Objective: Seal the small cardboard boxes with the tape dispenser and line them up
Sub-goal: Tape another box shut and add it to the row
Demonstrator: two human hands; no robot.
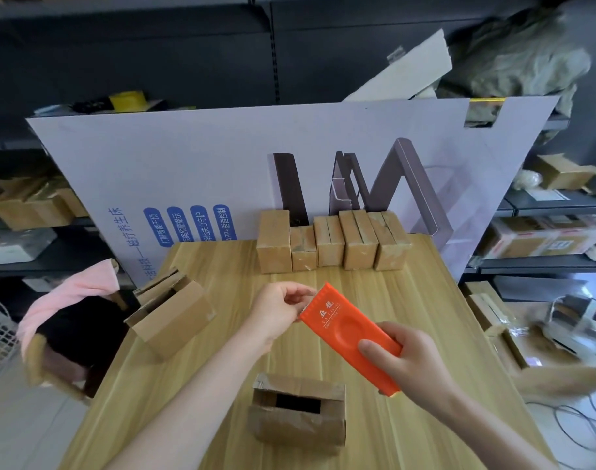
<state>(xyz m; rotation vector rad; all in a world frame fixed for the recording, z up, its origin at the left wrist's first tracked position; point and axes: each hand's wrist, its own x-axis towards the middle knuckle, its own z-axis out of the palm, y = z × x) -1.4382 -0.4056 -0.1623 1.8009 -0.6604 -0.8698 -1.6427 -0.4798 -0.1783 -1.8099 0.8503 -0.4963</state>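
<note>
A person's two bare hands hold an orange tape dispenser (349,329) in the air above a light wooden table (425,300). The right hand (411,362) grips the dispenser's near end, thumb pressed across its flat orange face and fingers curled round behind it. The left hand (278,310) meets the dispenser's far, toothed end, where thumb and fingertips pinch together. Whether they pinch a tape end or the edge itself is too small to tell.

Below the dispenser and nearer the person, a small cardboard box (298,413) sits on the table with its top flaps not fully closed, leaving a dark gap. To the dispenser's left, well apart, another open box (172,315) stands tilted near the table's edge.

Beyond the dispenser, at the table's far edge, a row of closed boxes (333,244) stands side by side — five of them, touching. Behind that row leans a large white printed board (205,164). Far to the dispenser's left, off the table, a pink cloth (79,291) is draped over something dark.
</note>
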